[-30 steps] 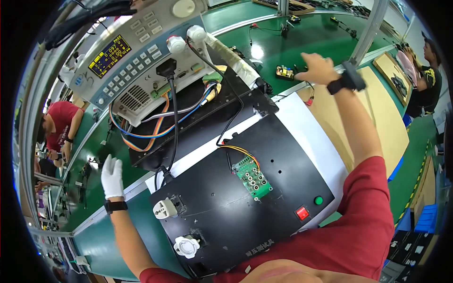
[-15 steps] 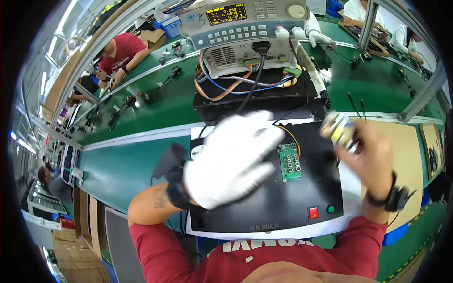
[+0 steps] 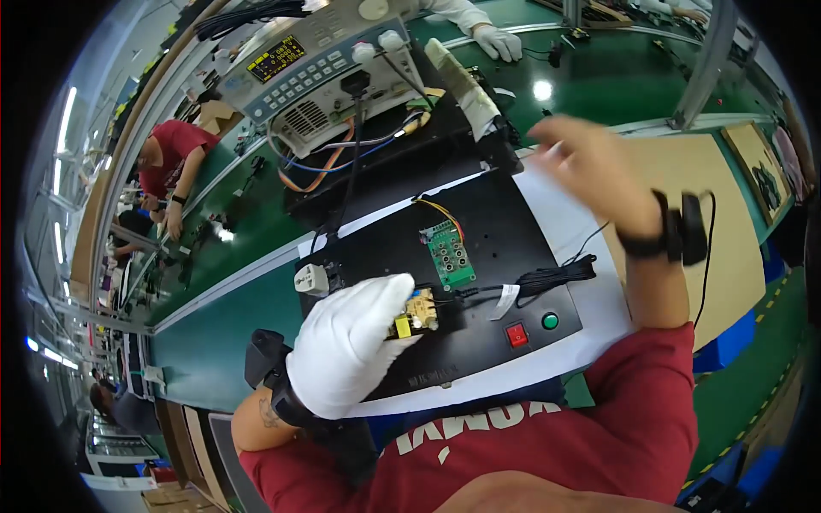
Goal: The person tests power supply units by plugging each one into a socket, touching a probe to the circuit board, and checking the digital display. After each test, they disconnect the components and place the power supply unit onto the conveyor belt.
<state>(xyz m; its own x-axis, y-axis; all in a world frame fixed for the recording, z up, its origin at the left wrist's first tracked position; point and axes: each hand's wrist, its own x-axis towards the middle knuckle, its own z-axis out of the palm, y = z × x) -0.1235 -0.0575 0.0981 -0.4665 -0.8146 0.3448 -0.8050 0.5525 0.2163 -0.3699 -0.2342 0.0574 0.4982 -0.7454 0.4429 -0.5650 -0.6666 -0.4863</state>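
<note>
My left hand (image 3: 346, 342), in a white glove, is closed round a small circuit board (image 3: 417, 315) with yellow and tan parts. A black cable runs from beside the board to a coiled black cord (image 3: 556, 275) with a white label (image 3: 505, 302). The board is held over a black test box (image 3: 505, 248), on which a green circuit board (image 3: 450, 255) with yellow and red wires is mounted. My bare right hand (image 3: 594, 175) hovers at the right, beyond the box's far right corner. Motion smears its fingers, and whatever they may hold is hidden.
A red rocker switch (image 3: 516, 334) and a green button (image 3: 550, 321) sit on the box's near right. A white socket (image 3: 311, 280) stands at its left. Behind it is a grey bench instrument (image 3: 329, 73) with cables. Brown cardboard (image 3: 693, 214) lies right. Co-workers sit across the bench.
The small circuit board has passed from my right hand to my left. The coiled cord now lies on the box. My right hand has moved away, and the whole view has turned.
</note>
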